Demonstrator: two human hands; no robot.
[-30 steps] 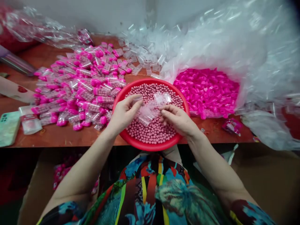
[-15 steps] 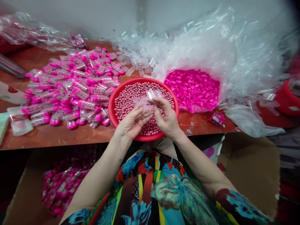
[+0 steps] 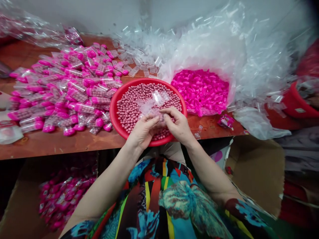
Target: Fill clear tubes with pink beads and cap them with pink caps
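The left hand [image 3: 143, 131] and right hand [image 3: 178, 124] meet over the near part of a red plastic basin [image 3: 114, 114]. The right thumb and forefinger pinch a small clear plastic piece [image 3: 161, 117], mostly hidden by the fingers, so its shape is hard to make out. The left fingers are curled close against it, thumb on top; whether they grip it too, I cannot tell.

Under and beyond the hands, round pink beads [image 3: 131, 104] fill the basin, those directly beneath covered from sight. Just past the fingertips, clear plastic parts [image 3: 157, 98] lie on the beads, their outlines blending together.

To the left of the hands spreads a heap of bead-filled clear tubes with pink caps [image 3: 74, 86]; at the left edge, a pouch [image 3: 10, 132] is cut off by the frame. Right of the hands, loose bright pink plastic caps [image 3: 201, 93] fill the mouth of a translucent bag [image 3: 209, 54], whose depths cannot be seen. Farther right, a second red tub [image 3: 299, 103] is cropped and its contents are unclear.

Below the left forearm, glossy pink packets [image 3: 64, 199] sit in shadow, partly covered by the arm; their printing is unreadable.
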